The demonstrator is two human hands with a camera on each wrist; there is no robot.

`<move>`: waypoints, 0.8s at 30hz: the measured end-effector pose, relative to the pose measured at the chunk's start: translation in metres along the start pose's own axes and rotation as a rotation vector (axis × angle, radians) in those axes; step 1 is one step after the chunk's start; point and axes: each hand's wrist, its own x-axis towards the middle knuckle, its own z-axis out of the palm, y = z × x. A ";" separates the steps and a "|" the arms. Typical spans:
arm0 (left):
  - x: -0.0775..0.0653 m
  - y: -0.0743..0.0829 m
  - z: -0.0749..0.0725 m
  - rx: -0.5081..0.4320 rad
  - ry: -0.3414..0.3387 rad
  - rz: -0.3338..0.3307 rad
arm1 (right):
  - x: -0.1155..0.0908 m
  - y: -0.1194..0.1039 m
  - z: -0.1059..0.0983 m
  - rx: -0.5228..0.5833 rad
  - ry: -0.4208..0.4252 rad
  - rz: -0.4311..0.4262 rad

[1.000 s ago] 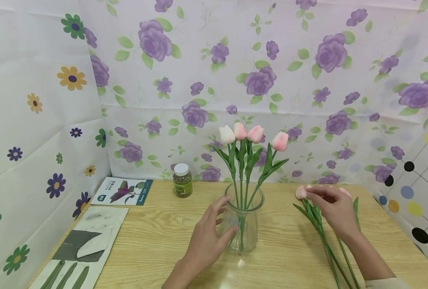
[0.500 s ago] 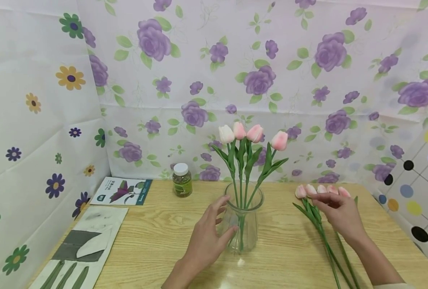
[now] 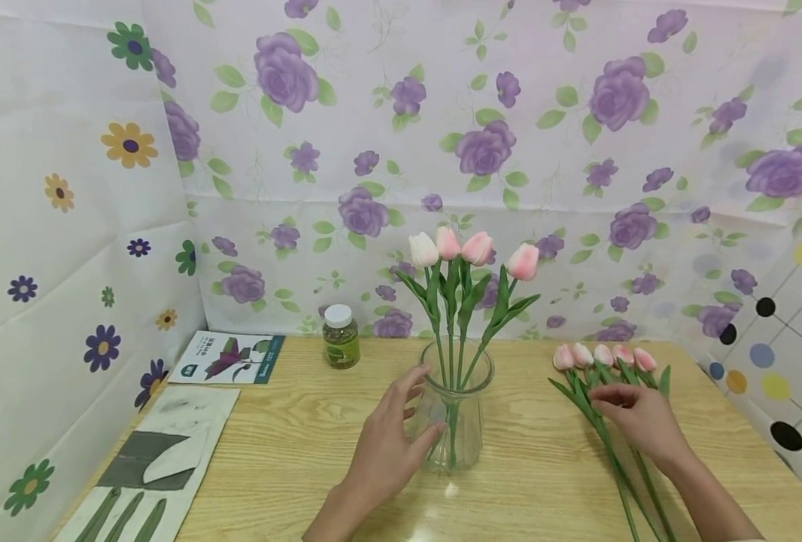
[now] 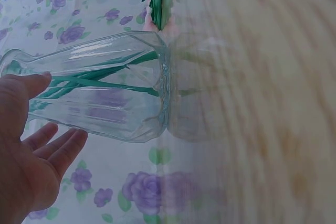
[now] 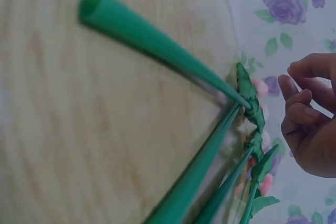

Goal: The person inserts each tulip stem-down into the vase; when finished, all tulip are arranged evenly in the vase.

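Observation:
A clear glass vase (image 3: 474,425) stands upright on the wooden table, holding several pink and white tulips (image 3: 524,262). At its left side is my left hand (image 3: 389,433), thumb and fingers spread about the glass; the left wrist view shows the thumb over the vase wall (image 4: 100,51). To the right lie several pink tulips (image 3: 603,355), their green stems toward me. My right hand (image 3: 641,423) hovers over their leaves, fingers loosely bent. In the right wrist view this hand (image 5: 315,140) has nothing between thumb and fingertips, apart from the stems (image 5: 152,40).
A small jar with a white lid (image 3: 341,340) stands behind and left of the vase. A printed card (image 3: 228,360) and a grey-and-white sheet (image 3: 164,452) lie along the table's left side. Floral cloth (image 3: 387,98) hangs behind the table.
My right hand has moved from the tulip heads down toward their leaves, uncovering the pink heads. The left hand stays at the vase.

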 end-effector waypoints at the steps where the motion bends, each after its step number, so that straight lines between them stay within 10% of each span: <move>1: 0.000 0.000 0.000 0.000 0.000 0.000 | 0.000 0.002 0.000 -0.012 -0.004 -0.001; 24: 0.001 0.001 0.000 0.000 0.006 0.009 | -0.001 0.015 0.001 -0.134 -0.067 -0.026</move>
